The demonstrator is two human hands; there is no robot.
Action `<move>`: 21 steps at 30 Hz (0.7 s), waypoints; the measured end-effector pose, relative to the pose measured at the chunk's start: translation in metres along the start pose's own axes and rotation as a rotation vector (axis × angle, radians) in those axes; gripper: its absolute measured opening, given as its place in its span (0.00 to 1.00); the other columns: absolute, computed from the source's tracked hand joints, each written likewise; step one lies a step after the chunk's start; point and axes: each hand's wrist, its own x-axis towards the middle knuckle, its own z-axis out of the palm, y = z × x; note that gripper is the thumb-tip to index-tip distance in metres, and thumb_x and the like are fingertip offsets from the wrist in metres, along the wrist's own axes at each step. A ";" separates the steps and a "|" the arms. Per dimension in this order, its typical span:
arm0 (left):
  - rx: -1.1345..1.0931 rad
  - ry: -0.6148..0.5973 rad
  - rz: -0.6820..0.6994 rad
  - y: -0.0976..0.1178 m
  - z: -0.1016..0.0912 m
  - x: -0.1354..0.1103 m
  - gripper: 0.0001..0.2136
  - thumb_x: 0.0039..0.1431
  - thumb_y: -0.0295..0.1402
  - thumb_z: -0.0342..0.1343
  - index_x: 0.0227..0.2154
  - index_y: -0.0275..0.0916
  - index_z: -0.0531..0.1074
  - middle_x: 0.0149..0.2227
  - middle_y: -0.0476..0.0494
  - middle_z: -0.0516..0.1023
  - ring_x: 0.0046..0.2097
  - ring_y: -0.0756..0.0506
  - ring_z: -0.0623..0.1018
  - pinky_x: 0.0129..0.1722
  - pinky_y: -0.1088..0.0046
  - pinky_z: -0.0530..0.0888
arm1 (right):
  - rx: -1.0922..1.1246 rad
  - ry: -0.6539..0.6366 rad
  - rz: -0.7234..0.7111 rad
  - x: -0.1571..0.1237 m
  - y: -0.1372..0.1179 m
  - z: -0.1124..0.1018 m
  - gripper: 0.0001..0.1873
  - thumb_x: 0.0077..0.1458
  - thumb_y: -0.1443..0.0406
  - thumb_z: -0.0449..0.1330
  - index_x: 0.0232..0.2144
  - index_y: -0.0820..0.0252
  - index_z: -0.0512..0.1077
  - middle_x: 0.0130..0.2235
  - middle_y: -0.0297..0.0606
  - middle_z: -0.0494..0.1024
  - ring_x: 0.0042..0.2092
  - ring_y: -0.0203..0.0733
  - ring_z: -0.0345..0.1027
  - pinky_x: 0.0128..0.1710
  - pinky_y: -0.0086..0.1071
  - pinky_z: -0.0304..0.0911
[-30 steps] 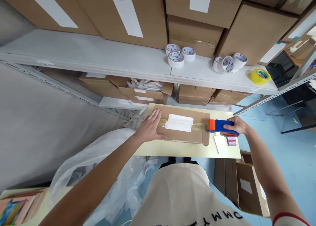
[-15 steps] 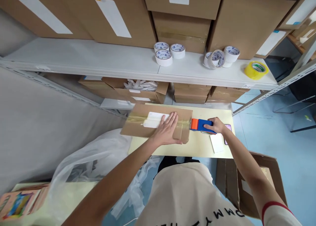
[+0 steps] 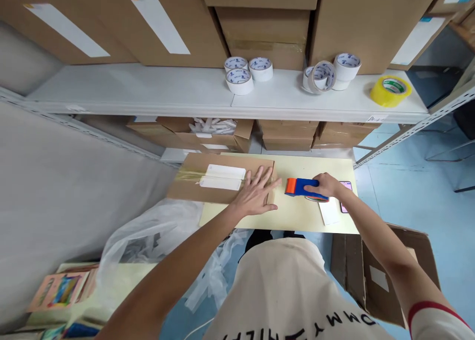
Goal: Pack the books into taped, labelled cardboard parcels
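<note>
A flat cardboard box (image 3: pixel 185 186) lies on the pale yellow table, its left end past the table's edge. Clear tape runs along its top, and a white label (image 3: pixel 222 176) sits at the middle. My left hand (image 3: pixel 256 194) rests on the box's right end with fingers spread. To the right, my right hand (image 3: pixel 325 185) grips a blue and orange tape dispenser (image 3: pixel 302 186), which is apart from the box. Below that hand are a white paper (image 3: pixel 328 212) and a phone (image 3: pixel 346 197).
Tape rolls (image 3: pixel 239 81) and a yellow tape roll (image 3: pixel 390 91) stand on the shelf (image 3: pixel 166 90), before large cartons (image 3: pixel 267 33). An open carton (image 3: pixel 401 266) sits on the floor at right. A plastic bag (image 3: pixel 148 226) and books (image 3: pixel 61 290) are at left.
The box has shifted left, and the tape dispenser is now separated from its right end by a gap. My left hand's fingers have spread wider.
</note>
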 end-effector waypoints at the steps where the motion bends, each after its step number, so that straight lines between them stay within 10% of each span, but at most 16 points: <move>1: 0.009 -0.012 0.014 0.003 -0.003 0.001 0.40 0.53 0.57 0.56 0.65 0.44 0.60 0.72 0.35 0.41 0.71 0.24 0.41 0.63 0.34 0.42 | -0.102 0.007 0.033 0.003 -0.017 0.000 0.27 0.50 0.43 0.58 0.26 0.62 0.76 0.29 0.46 0.78 0.33 0.47 0.73 0.31 0.33 0.62; 7: 0.059 -0.049 -0.085 0.019 -0.008 0.007 0.31 0.47 0.54 0.63 0.52 0.41 0.76 0.73 0.39 0.41 0.70 0.19 0.42 0.62 0.31 0.46 | -0.376 0.019 0.032 0.027 -0.095 0.010 0.20 0.53 0.54 0.63 0.40 0.66 0.77 0.41 0.57 0.80 0.45 0.57 0.75 0.42 0.40 0.66; 14: -0.010 0.075 -0.210 0.020 -0.004 0.023 0.37 0.51 0.55 0.59 0.61 0.41 0.66 0.72 0.34 0.40 0.70 0.21 0.41 0.60 0.28 0.42 | -0.089 0.323 0.253 -0.004 -0.012 0.024 0.23 0.63 0.50 0.50 0.46 0.63 0.71 0.41 0.52 0.80 0.43 0.52 0.76 0.38 0.35 0.64; 21: -0.269 0.269 -0.153 -0.009 0.000 0.009 0.41 0.60 0.54 0.48 0.69 0.36 0.47 0.72 0.30 0.37 0.71 0.30 0.45 0.65 0.41 0.49 | 0.011 0.187 0.202 -0.014 0.025 0.130 0.21 0.53 0.72 0.55 0.51 0.64 0.67 0.46 0.47 0.78 0.47 0.49 0.73 0.43 0.34 0.65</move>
